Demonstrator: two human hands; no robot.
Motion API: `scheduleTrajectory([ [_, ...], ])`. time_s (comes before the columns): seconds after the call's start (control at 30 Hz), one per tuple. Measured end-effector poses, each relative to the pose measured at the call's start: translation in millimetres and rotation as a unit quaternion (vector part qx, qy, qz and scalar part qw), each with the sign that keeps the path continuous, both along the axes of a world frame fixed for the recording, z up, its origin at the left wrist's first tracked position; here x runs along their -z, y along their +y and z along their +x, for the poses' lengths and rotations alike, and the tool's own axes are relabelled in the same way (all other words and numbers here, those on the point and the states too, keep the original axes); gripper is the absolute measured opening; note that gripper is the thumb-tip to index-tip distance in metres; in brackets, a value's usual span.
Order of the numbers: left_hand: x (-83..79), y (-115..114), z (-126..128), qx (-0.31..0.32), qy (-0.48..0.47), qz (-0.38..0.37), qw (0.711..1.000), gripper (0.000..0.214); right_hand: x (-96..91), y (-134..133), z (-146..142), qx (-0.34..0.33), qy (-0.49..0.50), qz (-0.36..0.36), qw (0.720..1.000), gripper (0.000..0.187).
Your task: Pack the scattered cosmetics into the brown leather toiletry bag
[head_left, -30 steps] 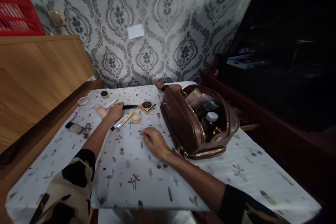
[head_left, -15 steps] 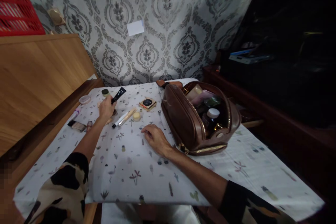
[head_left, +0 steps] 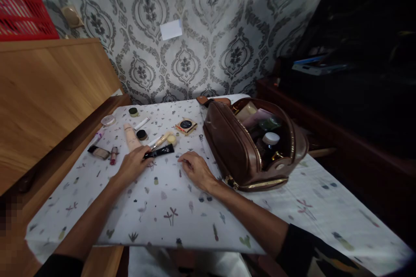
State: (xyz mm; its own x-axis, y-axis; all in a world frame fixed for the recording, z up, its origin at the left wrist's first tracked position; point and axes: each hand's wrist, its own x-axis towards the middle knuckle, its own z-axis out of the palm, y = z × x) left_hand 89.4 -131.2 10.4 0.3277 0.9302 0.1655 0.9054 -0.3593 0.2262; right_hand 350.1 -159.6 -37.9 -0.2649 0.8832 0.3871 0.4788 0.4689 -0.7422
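My left hand (head_left: 134, 160) is closed on the base of a black squeeze tube (head_left: 159, 152), holding it low over the cloth, its free end pointing right. Just beyond it lie makeup brushes (head_left: 159, 140), a small round yellowish pot (head_left: 171, 139), a black-lidded jar (head_left: 141, 134) and a beige tube (head_left: 131, 136). My right hand (head_left: 196, 171) rests on the cloth left of a brown leather bag (head_left: 227, 143), fingers loosely bent and holding nothing I can see. The bag gapes at its zip, showing a white-capped bottle (head_left: 270, 139) and other items inside.
A gold compact with a black disc (head_left: 186, 126) lies near the bag. At left are a round clear case (head_left: 108, 120), a foundation bottle (head_left: 98, 152) and a lip gloss tube (head_left: 113, 156). A wooden cabinet (head_left: 58, 78) borders the table's left side; patterned wall stands behind.
My left hand has brought the black tube nearer and to the right, turning it from tilted upward to nearly level. My right hand stays beside the bag. The view has shifted slightly.
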Motion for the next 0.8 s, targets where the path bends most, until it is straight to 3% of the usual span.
scheduleTrajectory([
  [0.13,1.4,1.1,-0.4,-0.085,0.090,0.070,0.990,0.027,0.3,0.4,0.2,0.002,-0.005,0.001,1.000,0.025],
  [0.33,4.8,-11.4,3.3,-0.046,0.042,0.110,0.992,0.030,2.8,1.4,0.6,-0.003,0.007,0.011,1.000,0.024],
  [0.53,19.6,-23.8,10.0,-0.055,0.052,0.079,0.994,0.049,0.3,1.2,-0.5,-0.001,0.000,-0.004,1.000,0.024],
  [0.67,33.8,-48.3,9.0,0.004,0.076,0.024,0.997,0.058,-0.5,-0.6,-1.2,0.005,0.003,-0.005,1.000,0.023],
  [0.8,42.9,-75.3,0.7,0.102,0.052,0.057,0.992,0.052,-1.4,-2.4,-1.8,0.011,-0.002,0.002,1.000,0.021],
])
